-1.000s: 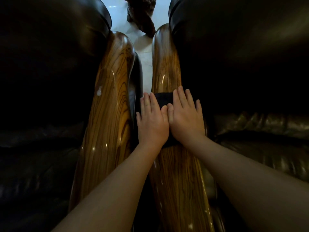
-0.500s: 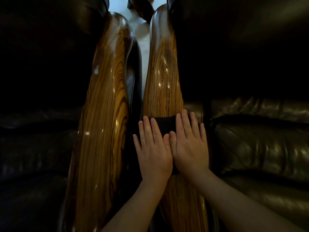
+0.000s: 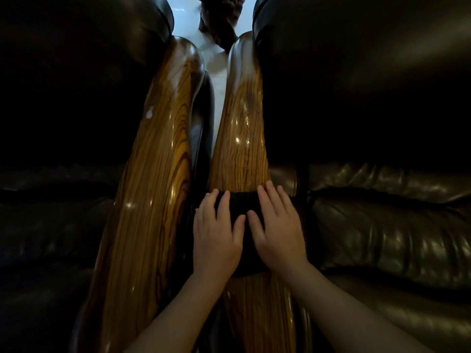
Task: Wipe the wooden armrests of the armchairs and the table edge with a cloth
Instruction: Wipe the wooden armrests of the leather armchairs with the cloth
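Two glossy striped wooden armrests run away from me side by side: the left armrest [image 3: 155, 189] and the right armrest [image 3: 242, 138]. A black cloth [image 3: 244, 202] lies draped across the right armrest at mid-length. My left hand [image 3: 216, 238] presses flat on the cloth's left part, fingers curling over the armrest's inner side. My right hand [image 3: 277, 233] presses flat on the cloth's right part, fingers spread. A strip of cloth shows between the two hands.
Dark leather cushions of the left armchair [image 3: 63, 123] and the right armchair [image 3: 382, 225] flank the armrests. A narrow gap with pale floor [image 3: 216, 103] separates the armrests. A dark carved wooden piece [image 3: 219, 24] stands at the far end. A white spot [image 3: 148, 113] marks the left armrest.
Both hands have slid the cloth toward me along the right armrest over the second. In the last half second the hands moved apart, so more cloth shows between them.
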The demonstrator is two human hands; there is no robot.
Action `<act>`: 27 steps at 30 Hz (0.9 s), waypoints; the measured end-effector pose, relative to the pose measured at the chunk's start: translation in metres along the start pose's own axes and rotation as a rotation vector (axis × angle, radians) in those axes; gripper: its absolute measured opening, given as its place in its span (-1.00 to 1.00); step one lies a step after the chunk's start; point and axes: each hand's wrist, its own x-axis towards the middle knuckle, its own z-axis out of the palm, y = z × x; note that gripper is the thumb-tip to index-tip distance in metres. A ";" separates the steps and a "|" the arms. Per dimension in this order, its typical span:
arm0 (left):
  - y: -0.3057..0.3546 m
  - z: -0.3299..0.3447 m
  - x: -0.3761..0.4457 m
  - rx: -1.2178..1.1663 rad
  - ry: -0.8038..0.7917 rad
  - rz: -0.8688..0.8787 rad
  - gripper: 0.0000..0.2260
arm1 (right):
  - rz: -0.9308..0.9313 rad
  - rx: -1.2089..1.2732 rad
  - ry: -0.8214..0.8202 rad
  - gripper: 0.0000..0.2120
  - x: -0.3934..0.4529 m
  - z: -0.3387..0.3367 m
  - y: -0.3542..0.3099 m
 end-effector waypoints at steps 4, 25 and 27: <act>-0.024 -0.039 0.036 -0.107 -0.100 0.111 -0.52 | 0.127 0.417 -0.017 -0.53 0.024 -0.030 0.024; -0.008 -0.070 0.088 -0.009 -0.554 -0.040 -0.57 | 0.136 0.212 -0.417 -0.27 0.086 -0.060 0.032; -0.006 -0.070 0.087 0.023 -0.585 0.013 -0.72 | 0.106 0.157 -0.402 -0.22 0.086 -0.058 0.032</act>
